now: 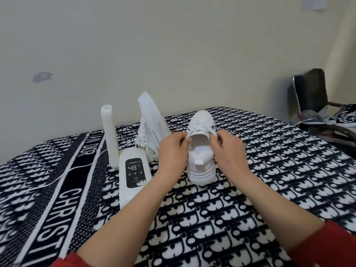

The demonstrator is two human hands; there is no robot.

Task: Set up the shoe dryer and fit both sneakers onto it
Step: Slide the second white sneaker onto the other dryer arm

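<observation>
A white shoe dryer [133,178] lies on the patterned blanket, its black panel reading 48°C. Its left arm [110,135] stands upright and bare. One white sneaker [152,122] sits toe-up over the right arm. The second white sneaker [201,164] stands on the blanket to the right, heel toward me. My left hand [171,151] pinches the left side of its collar by the laces. My right hand [229,151] pinches the right side, spreading the opening.
A white power cord [63,175] runs left from the dryer across the black-and-white blanket [250,209]. A pale wall rises just behind. A dark chair [310,91] with papers and cloth stands at the far right.
</observation>
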